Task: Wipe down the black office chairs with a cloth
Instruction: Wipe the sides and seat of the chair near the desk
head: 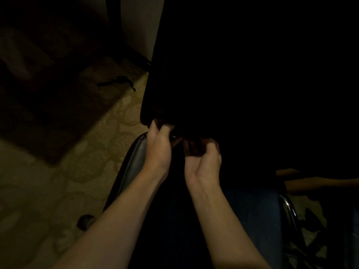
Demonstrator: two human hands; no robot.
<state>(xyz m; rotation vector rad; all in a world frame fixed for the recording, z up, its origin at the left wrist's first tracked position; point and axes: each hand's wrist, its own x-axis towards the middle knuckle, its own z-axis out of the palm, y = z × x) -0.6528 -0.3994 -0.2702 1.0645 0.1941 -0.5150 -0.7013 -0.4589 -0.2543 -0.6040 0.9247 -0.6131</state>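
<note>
The scene was very dark. The black office chair showed mostly as a glossy, padded edge that caught a little light, running down and to the left below the left hand. Above this edge rose a large black mass, probably the chair back or a dark fabric over it; I could not tell which. A thin metal tube of the chair frame shone to the right of the glossy edge, low in the view.

No container could be seen.

Both hands met just above the top of the glossy edge, at the lower border of the black mass. The left hand had its fingers curled upward into this dark material, and it seemed to pinch it. The right hand was just beside the left one, palm turned toward it, with fingers bent around something dark. Whether this was the cloth or a part of the chair, I could not tell, because the cloth itself was not distinguishable in the shadow.

Left of the glossy edge lay a patterned beige carpet. A small dark caster stood on it near the left forearm.
</note>
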